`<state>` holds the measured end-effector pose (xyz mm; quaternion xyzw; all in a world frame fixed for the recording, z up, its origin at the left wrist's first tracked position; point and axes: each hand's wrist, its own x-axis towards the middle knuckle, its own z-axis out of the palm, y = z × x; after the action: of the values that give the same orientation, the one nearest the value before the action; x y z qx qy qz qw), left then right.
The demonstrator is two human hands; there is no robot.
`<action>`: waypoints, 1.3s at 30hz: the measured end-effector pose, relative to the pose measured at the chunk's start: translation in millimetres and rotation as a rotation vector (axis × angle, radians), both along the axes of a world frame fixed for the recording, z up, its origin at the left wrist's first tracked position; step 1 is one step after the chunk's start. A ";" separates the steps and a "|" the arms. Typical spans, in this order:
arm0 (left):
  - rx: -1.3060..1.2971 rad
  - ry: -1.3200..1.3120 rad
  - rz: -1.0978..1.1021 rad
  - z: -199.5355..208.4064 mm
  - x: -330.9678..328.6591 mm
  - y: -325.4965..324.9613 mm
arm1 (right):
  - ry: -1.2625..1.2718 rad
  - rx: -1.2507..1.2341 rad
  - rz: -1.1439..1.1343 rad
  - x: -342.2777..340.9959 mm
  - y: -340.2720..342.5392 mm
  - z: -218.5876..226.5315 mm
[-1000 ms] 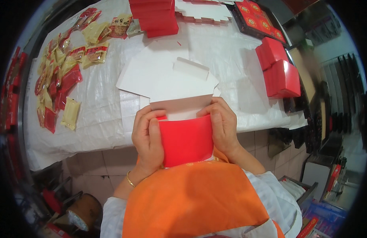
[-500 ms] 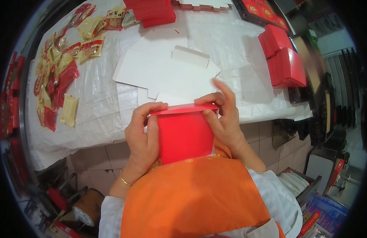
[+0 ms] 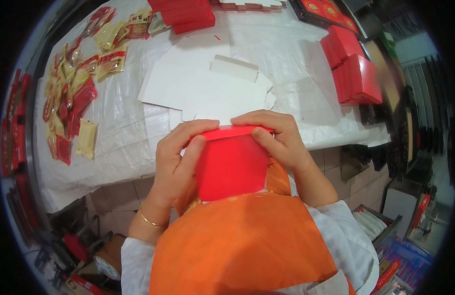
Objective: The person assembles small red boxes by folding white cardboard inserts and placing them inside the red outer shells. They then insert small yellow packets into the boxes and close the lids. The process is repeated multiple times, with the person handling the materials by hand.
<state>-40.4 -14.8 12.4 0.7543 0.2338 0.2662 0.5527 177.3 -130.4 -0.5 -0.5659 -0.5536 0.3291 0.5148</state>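
A red cardboard box (image 3: 231, 169) is held between my two hands against my orange apron, close to the table's front edge. My left hand (image 3: 180, 152) grips its upper left corner, thumb on the near face and fingers over the top. My right hand (image 3: 281, 140) holds the upper right corner the same way, with the thumb pressing the folded top edge. Both hands' fingertips lie along the far side of that edge, partly hidden. Just beyond the box, flat white cardboard blanks (image 3: 198, 83) lie on the table.
Wrapped snack packets (image 3: 84, 83) in gold and red spread over the left of the white-covered table (image 3: 124, 147). Red boxes (image 3: 193, 15) are piled at the back, and more red boxes (image 3: 355, 78) stand at the right edge. A dark patterned box (image 3: 323, 12) lies at the far right.
My right fingers, raised before, have come down over the box's top edge. The left fingers have slid inward along it, and the top flap is tilted more toward me.
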 end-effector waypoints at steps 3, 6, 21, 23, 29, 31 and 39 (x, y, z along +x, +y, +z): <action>-0.132 0.013 -0.005 11.4 3.0 2.4 | 0.078 -0.027 -0.044 -3.1 -0.1 5.7; -0.128 0.022 -0.016 18.6 5.6 5.6 | 0.186 -0.073 -0.117 -11.4 -1.6 9.5; -0.253 0.095 -0.132 32.1 7.4 19.0 | 0.404 -0.206 0.063 -5.8 -6.9 19.3; -0.244 0.115 -0.163 30.6 6.9 20.6 | 0.397 -0.183 0.100 -4.1 -6.8 17.0; -0.087 0.132 -0.255 28.3 6.5 21.2 | 0.380 -0.142 0.136 -0.6 -7.8 11.6; -0.012 0.111 -0.282 25.7 5.1 21.4 | 0.361 -0.174 0.124 0.5 -9.0 12.1; -0.209 -0.125 -0.198 4.0 2.1 0.6 | 0.194 -0.052 0.114 9.5 -11.4 3.7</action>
<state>-38.3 -14.2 16.4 0.6939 0.1500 0.2310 0.6653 186.8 -141.8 3.1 -0.5121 -0.5240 0.4252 0.5315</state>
